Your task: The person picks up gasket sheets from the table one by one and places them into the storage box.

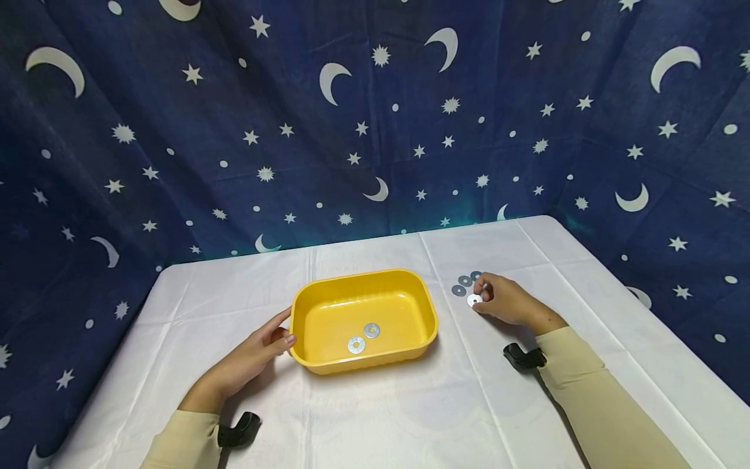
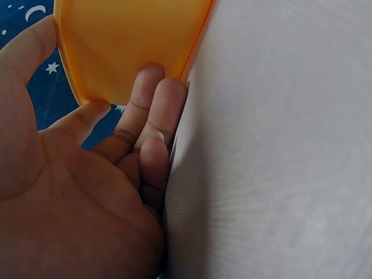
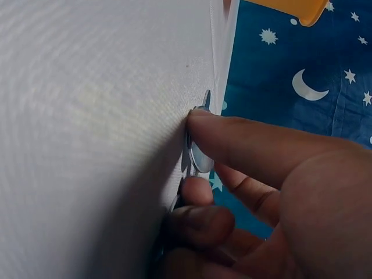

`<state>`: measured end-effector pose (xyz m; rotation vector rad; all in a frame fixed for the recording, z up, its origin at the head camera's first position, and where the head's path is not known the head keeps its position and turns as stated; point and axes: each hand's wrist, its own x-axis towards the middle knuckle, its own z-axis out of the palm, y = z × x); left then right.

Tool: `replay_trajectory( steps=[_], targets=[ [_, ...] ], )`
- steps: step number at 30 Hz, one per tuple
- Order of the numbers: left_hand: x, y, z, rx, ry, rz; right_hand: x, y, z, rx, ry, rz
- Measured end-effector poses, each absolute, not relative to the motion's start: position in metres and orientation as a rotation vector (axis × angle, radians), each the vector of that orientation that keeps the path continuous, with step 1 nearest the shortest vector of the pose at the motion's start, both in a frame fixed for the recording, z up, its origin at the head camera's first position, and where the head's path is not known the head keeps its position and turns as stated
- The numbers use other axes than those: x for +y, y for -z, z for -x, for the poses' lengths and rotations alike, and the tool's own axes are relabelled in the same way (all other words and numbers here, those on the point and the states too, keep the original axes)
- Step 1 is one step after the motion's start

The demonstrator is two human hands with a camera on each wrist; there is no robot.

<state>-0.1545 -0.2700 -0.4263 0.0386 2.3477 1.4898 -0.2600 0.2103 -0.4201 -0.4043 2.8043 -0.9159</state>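
Note:
A yellow rectangular tray [image 1: 363,358] stands on the white-covered table with two metal washers, one washer [image 1: 356,345] beside another washer [image 1: 372,330], on its floor. My left hand [image 1: 252,358] holds the tray's left end, thumb at the rim and fingertips [image 2: 168,104] against the outer wall. Right of the tray, my right hand [image 1: 506,299] pinches a shiny washer [image 1: 473,301] close over the cloth. In the right wrist view the thumb lies on this tilted washer [image 3: 201,157]. Three darker washers [image 1: 465,281] lie just beyond the fingertips, the farthest partly hidden by them.
The white tablecloth [image 1: 375,423] has fold creases. A dark blue curtain [image 1: 305,215] with moons and stars hangs behind the table and at its sides. A black wrist strap piece [image 1: 239,430] shows at the left sleeve, and a similar piece [image 1: 523,357] at the right.

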Motion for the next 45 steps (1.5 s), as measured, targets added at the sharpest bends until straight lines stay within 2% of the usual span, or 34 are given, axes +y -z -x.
replay_trajectory(
  steps=[45],
  targets=[
    [-0.27,0.426,0.154,2.351,-1.494,-0.057,0.198,0.407,0.254,2.753,0.965,0.545]
  ],
)
